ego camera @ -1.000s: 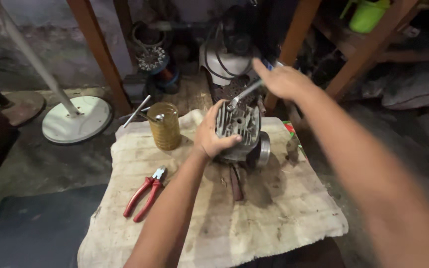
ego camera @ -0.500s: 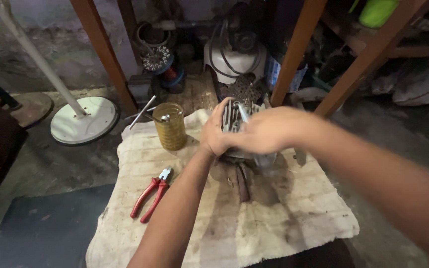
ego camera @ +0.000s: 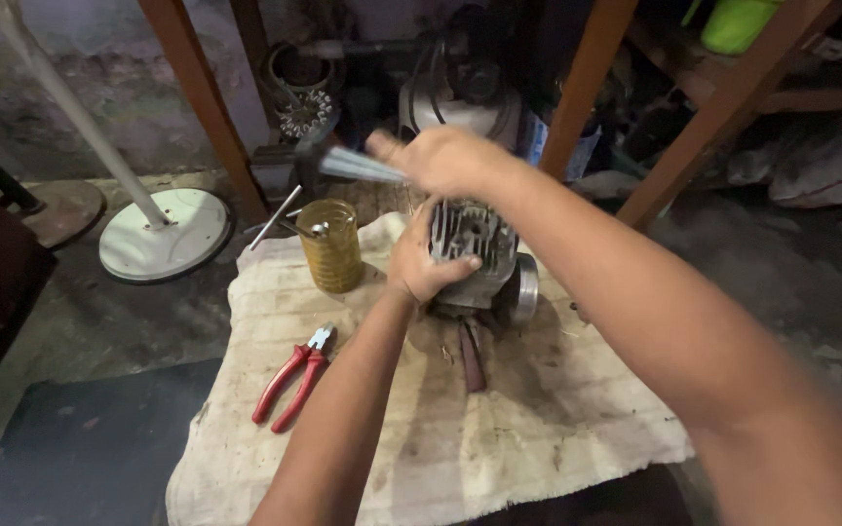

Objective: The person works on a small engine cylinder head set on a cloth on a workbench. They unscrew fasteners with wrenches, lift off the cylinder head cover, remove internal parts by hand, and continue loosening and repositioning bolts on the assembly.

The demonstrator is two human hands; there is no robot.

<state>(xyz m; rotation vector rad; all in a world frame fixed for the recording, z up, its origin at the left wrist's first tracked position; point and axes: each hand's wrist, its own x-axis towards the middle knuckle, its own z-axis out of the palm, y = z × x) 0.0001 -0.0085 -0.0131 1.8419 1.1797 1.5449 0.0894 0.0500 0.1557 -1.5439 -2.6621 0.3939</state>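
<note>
The left hand [ego camera: 428,261] was clamped on the finned metal engine part [ego camera: 475,255], fingers wrapped over its near edge and thumb side pressed against the ribs, holding it upright on the stained cloth [ego camera: 460,429] spread over the floor. The right hand [ego camera: 445,159] was up above it, closed around the handle of a hammer [ego camera: 338,164] whose shaft ran out to the left (blurred, so the head was hard to make out), clear of the engine part and not touching it. Just left of the engine part stood a yellowish glass jar [ego camera: 329,245] with thin metal tools poking out of its mouth, resting at the cloth's far corner. Red-handled pliers [ego camera: 291,378] lay flat on the cloth near the left forearm, jaws pointing away from the person. A dark slim tool [ego camera: 472,356] lay on the cloth right below the engine part. Off to the left on the bare floor sat the round white base of a fan stand [ego camera: 165,234], its pole leaning up out of view.
</note>
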